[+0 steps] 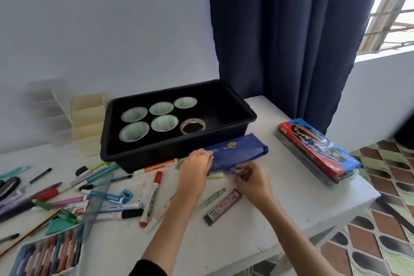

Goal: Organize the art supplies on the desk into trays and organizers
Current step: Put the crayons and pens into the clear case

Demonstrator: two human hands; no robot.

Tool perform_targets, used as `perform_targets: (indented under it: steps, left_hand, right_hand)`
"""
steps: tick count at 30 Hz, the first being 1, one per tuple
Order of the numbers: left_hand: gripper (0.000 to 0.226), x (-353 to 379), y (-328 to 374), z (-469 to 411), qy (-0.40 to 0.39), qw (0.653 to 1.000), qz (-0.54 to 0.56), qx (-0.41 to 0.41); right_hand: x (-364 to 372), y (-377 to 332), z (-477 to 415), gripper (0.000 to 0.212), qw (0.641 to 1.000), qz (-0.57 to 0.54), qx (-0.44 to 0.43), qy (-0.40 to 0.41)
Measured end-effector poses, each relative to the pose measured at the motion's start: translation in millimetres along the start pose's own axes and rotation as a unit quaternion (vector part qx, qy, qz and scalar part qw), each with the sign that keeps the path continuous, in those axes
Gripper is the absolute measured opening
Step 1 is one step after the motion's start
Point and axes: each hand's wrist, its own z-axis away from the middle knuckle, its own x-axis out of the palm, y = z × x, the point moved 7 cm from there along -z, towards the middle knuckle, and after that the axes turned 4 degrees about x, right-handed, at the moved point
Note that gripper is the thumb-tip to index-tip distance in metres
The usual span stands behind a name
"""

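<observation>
Okay, centre of frame: left hand (197, 169) has its fingers curled over the left end of a blue pouch (240, 152) and grips it. The pouch lies flat on the white desk (246, 242), just in front of the black tray (248, 108) and touching its front wall. Right hand (254, 180) sits at the pouch's lower edge, fingers curled, pinching a small purple item (235, 171). It may be a pen or a zip pull, too blurred to tell. A light green marker (215, 176) lies between the two hands, under the pouch edge.

Black tray is in mid-frame against the wall. It holds five green-white tape rolls (134, 114) in two rows, plus one clear tape roll (192, 126) at the right end of the front row. A cream organizer (88, 119) stands just left of the tray.

Right of frame: a red-and-blue pen pack (318, 149) lies on a clear case near the desk edge, well apart from the hands.

Below the hands, a dark brown lead box (223, 207) and a green pen (212, 198) lie side by side. A red-capped marker (152, 197) lies near the left forearm.

Left of frame: loose pile of pens and markers, with a blue see-through ruler (98, 205) lying across them. Scissors (9, 186) are at the far left edge. An open box of pastels (47, 255) is in the lower left corner.

Dark curtain (291, 29) hangs at upper right.
</observation>
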Motion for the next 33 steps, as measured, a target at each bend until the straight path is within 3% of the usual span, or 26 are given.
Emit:
perform_targets:
  steps: [4, 11, 17, 22, 25, 29, 33]
  left_hand:
    - [0.02, -15.5, 11.8, -0.9, 0.09, 0.995, 0.037, 0.022]
    - [0.023, -5.2, 10.6, 15.0, 0.027, 0.989, 0.142, 0.007]
    - [0.027, -40.8, -23.5, 59.8, 0.09, 0.981, 0.152, -0.078]
    - [0.023, -84.2, -63.9, 113.1, 0.188, 0.947, 0.183, -0.184]
    - [0.013, -105.9, -91.2, 150.2, 0.208, 0.933, 0.199, -0.216]
    - [0.011, -131.8, -127.0, 189.5, 0.193, 0.942, 0.176, -0.213]
    - [0.018, -161.0, -160.7, 229.9, 0.166, 0.958, 0.132, -0.194]
  right_hand:
    - [5.0, -6.6, 18.9, 0.033, 0.997, 0.039, -0.06, -0.015]
    - [33.6, -25.9, 58.8, 0.032, 0.984, 0.104, -0.14, -0.025]
    - [58.8, -46.1, 94.8, 0.029, 0.977, 0.109, -0.179, -0.033]
    - [84.1, -69.8, 127.3, 0.017, 0.983, 0.015, -0.173, -0.057]
    - [109.7, -88.5, 149.2, 0.037, 0.978, -0.093, -0.123, -0.138]
    - [151.8, -109.0, 180.8, 0.062, 0.957, -0.145, -0.093, -0.232]
    - [186.9, -122.7, 214.1, 0.05, 0.95, -0.136, -0.107, -0.259]
